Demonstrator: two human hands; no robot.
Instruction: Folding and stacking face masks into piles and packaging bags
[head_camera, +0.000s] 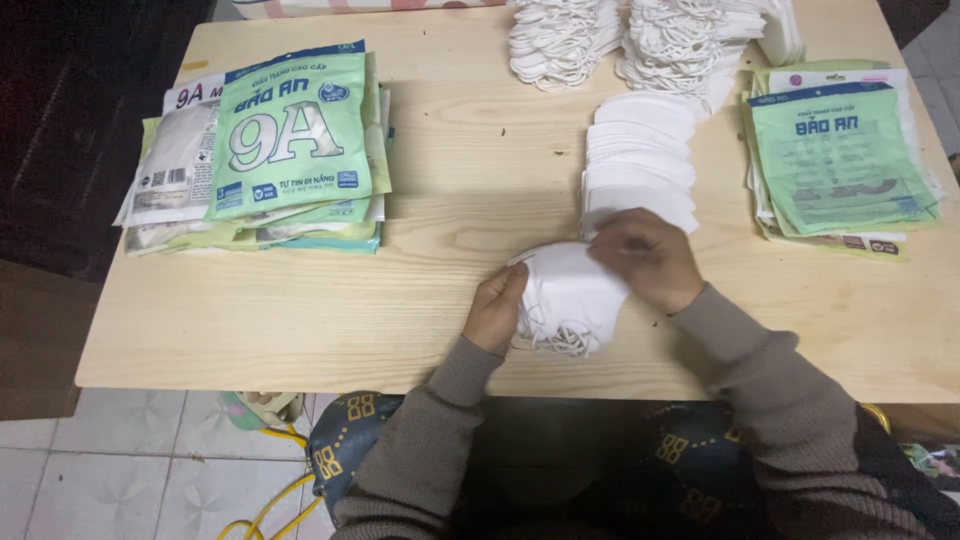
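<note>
From where I watched, the pale wooden worktop (430, 290) filled most of the view. On its left side lay a stack of filled green and white packets (265, 150), fanned a little, which I judged to be finished work. On the right side sat a smaller pile of flat green pouches (840, 160) that looked thin and, as far as I could tell, not yet filled. Along the far edge were two heaps of loose white face masks (640, 40) with tangled ear loops, and below them a neat overlapping row of folded white masks (640, 160) ran toward the person.

At the near edge, between the hands, was a small bundle of white masks (565, 300), its loops trailing toward the worktop's front edge. The left hand (495, 310) cupped the bundle's left side, its grip closed lightly round the edge. The right hand (645, 260) pressed down on the bundle's upper right corner, just at the near end of the folded row; its fingers were curled on the masks, so that grip also held them, though I could not see the fingertips well.

My judgement was that the work stood somewhere in the middle: a good stack of packets was done, yet many masks and several pouches remained, and the bundle in hand had not gone into any pouch.
</note>
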